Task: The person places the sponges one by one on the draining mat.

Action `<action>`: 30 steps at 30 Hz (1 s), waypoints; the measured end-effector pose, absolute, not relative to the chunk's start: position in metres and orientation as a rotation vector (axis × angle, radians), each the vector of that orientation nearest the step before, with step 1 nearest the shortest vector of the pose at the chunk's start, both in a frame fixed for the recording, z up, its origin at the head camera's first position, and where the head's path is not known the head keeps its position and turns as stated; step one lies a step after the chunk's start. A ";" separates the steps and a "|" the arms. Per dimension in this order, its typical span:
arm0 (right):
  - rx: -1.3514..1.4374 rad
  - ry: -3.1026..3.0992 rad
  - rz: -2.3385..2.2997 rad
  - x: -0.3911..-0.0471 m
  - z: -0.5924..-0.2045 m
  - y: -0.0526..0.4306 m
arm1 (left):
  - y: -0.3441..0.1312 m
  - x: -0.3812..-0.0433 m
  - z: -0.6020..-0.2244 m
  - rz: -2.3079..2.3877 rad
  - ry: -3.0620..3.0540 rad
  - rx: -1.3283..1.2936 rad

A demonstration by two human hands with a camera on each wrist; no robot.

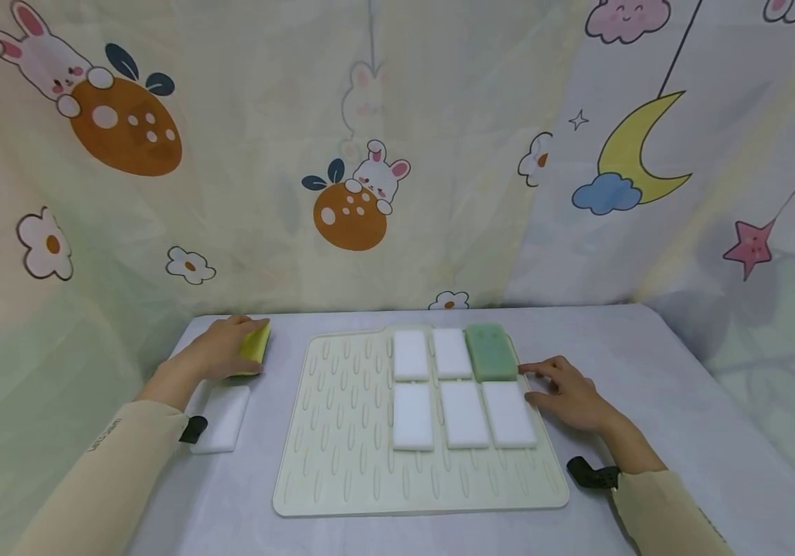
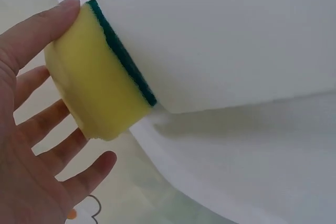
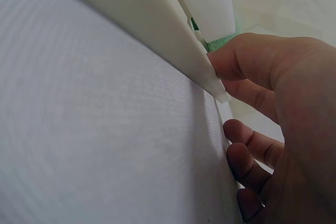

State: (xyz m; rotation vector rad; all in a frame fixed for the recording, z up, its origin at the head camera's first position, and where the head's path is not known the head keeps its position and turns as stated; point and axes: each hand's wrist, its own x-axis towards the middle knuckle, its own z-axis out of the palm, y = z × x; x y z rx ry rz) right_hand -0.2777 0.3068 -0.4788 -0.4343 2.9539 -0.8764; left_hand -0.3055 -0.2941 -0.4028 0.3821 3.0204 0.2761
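My left hand (image 1: 219,349), at the table's far left, holds a yellow sponge (image 2: 92,77) with a dark green scouring layer. The thumb lies on one edge of it and the fingers are behind. Just nearer to me is a white block (image 1: 225,421). My right hand (image 1: 569,400) is at the right edge of a cream ridged mat (image 1: 348,494), its thumb and index fingertips at that edge. Next to the index finger, a green sponge (image 1: 491,354) lies in the mat's far right corner; a white block (image 1: 508,417) lies beside the thumb.
More white blocks, such as one (image 1: 412,417) in the near row, form two rows with the green sponge on the mat. A white cloth (image 1: 439,534) covers the table. A printed curtain (image 1: 251,216) hangs behind and at the sides.
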 end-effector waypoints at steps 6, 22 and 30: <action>-0.421 2.958 -0.868 -0.278 -0.481 0.307 | -0.281 -0.307 -0.398 0.238 3.056 0.408; -0.450 2.967 -0.871 -0.279 -0.482 0.308 | -0.238 -0.306 -0.393 0.238 3.092 0.452; -0.440 2.965 -0.865 -0.278 -0.482 0.308 | -0.215 -0.304 -0.391 0.208 3.102 0.483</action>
